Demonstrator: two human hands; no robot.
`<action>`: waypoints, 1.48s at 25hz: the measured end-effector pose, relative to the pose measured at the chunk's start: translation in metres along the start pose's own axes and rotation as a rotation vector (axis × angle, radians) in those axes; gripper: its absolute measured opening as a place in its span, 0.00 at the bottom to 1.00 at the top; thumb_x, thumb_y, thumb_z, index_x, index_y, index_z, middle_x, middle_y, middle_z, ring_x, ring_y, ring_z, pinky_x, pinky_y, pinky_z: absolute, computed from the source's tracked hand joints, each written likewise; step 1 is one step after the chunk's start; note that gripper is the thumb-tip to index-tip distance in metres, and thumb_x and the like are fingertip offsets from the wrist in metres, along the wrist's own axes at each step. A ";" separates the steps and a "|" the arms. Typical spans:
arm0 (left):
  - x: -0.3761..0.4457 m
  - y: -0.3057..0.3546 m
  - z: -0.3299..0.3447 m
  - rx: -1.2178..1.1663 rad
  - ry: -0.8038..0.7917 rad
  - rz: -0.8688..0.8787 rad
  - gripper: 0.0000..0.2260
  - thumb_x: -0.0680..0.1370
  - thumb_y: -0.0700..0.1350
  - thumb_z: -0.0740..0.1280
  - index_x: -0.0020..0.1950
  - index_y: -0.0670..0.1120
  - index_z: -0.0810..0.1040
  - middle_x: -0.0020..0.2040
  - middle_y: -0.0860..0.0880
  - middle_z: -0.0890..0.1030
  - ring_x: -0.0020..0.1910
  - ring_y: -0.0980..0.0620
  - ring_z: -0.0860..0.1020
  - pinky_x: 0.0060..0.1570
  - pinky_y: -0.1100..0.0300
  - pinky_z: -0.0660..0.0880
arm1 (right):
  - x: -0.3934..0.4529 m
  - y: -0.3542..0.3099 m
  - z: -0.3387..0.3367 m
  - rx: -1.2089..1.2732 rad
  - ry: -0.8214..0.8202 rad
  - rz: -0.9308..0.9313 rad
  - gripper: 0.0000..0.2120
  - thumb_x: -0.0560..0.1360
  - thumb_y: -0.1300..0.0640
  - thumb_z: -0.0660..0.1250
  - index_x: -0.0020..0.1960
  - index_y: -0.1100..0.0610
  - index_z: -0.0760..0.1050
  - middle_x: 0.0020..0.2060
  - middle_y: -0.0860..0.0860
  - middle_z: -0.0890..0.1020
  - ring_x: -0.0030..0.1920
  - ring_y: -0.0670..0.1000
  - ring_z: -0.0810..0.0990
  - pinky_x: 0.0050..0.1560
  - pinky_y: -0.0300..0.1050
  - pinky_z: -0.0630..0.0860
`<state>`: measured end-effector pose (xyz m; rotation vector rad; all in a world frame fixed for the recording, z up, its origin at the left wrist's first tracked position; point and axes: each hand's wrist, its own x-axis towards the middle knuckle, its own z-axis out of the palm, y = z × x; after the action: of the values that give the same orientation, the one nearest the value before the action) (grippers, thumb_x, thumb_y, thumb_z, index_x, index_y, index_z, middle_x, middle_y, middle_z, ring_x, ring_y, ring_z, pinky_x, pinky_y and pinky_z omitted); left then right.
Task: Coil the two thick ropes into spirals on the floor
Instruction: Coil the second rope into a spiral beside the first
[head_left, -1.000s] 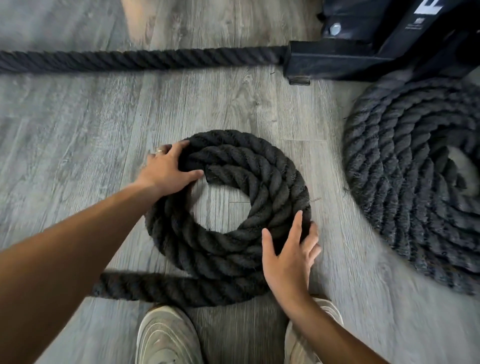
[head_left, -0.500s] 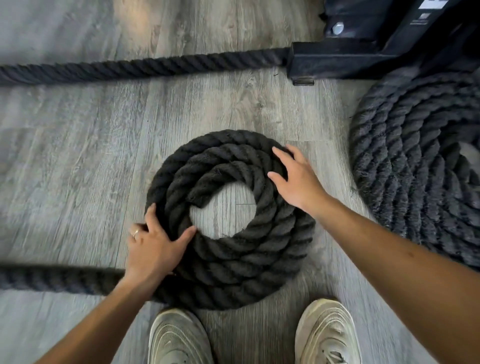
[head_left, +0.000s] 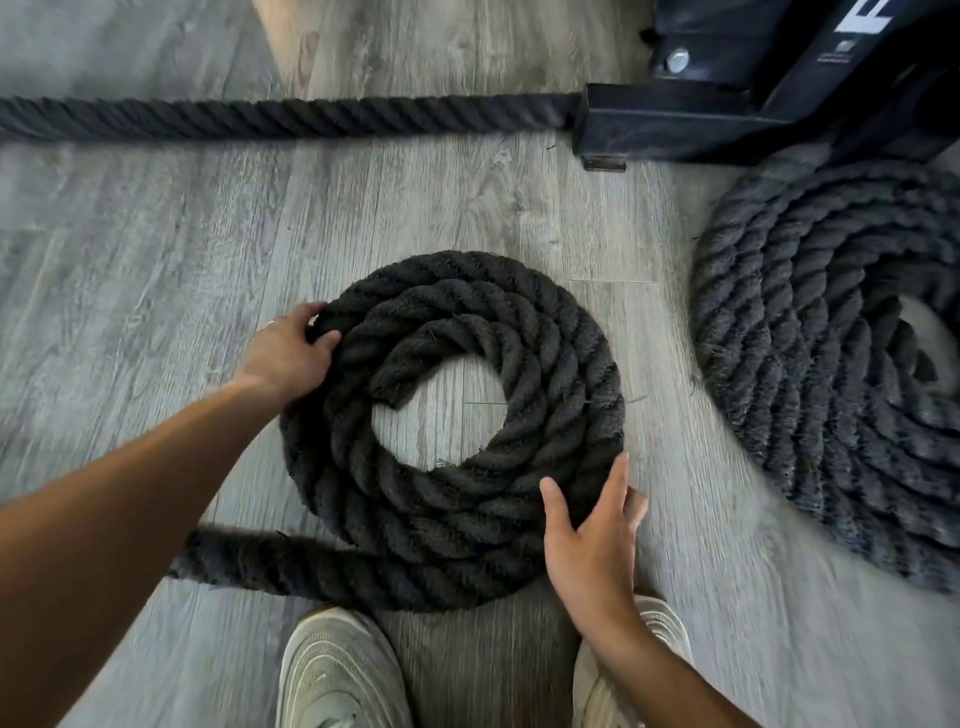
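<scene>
A thick black rope lies in a flat spiral (head_left: 524, 322) of about three turns on the grey wood floor, right in front of me. Its free tail (head_left: 291, 566) runs out to the left under my left forearm. My left hand (head_left: 285, 356) grips the outer turn at the spiral's upper left. My right hand (head_left: 592, 540) presses flat, fingers spread, against the lower right edge. A second, larger rope coil (head_left: 810, 364) lies at the right, partly cut off by the frame.
A straight stretch of rope (head_left: 291, 117) crosses the floor at the back and meets a black metal machine base (head_left: 675, 124) at the top right. My two pale shoes (head_left: 337, 670) stand just below the spiral. Bare floor spreads to the left.
My left hand went from the spiral's lower left up to its upper left. My right hand went from the upper right down to the lower right edge. The tail has drawn in closer.
</scene>
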<state>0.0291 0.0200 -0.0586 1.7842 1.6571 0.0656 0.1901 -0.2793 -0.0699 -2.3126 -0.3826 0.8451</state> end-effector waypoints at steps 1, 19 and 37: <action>-0.001 -0.003 0.002 0.010 0.029 -0.007 0.21 0.81 0.49 0.65 0.75 0.50 0.71 0.67 0.40 0.79 0.66 0.39 0.76 0.67 0.48 0.71 | 0.008 -0.003 -0.003 -0.011 -0.019 -0.011 0.43 0.77 0.39 0.64 0.81 0.47 0.42 0.78 0.57 0.52 0.77 0.62 0.58 0.71 0.56 0.66; -0.038 -0.027 -0.015 -0.456 0.080 -0.220 0.25 0.77 0.53 0.72 0.72 0.49 0.70 0.57 0.46 0.81 0.53 0.46 0.81 0.51 0.53 0.76 | 0.050 -0.012 -0.014 0.060 0.089 -0.046 0.31 0.77 0.38 0.63 0.76 0.45 0.61 0.70 0.53 0.69 0.69 0.58 0.71 0.65 0.59 0.73; -0.106 -0.074 0.041 -0.574 0.125 -0.428 0.21 0.74 0.58 0.72 0.60 0.52 0.66 0.57 0.41 0.79 0.53 0.41 0.82 0.45 0.44 0.82 | 0.161 -0.089 -0.031 -0.097 0.020 -0.211 0.19 0.77 0.44 0.68 0.65 0.48 0.76 0.58 0.50 0.77 0.60 0.54 0.78 0.58 0.42 0.71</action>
<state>-0.0347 -0.0970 -0.0844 1.0000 1.8388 0.4203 0.3265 -0.1523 -0.0691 -2.3161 -0.6587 0.7131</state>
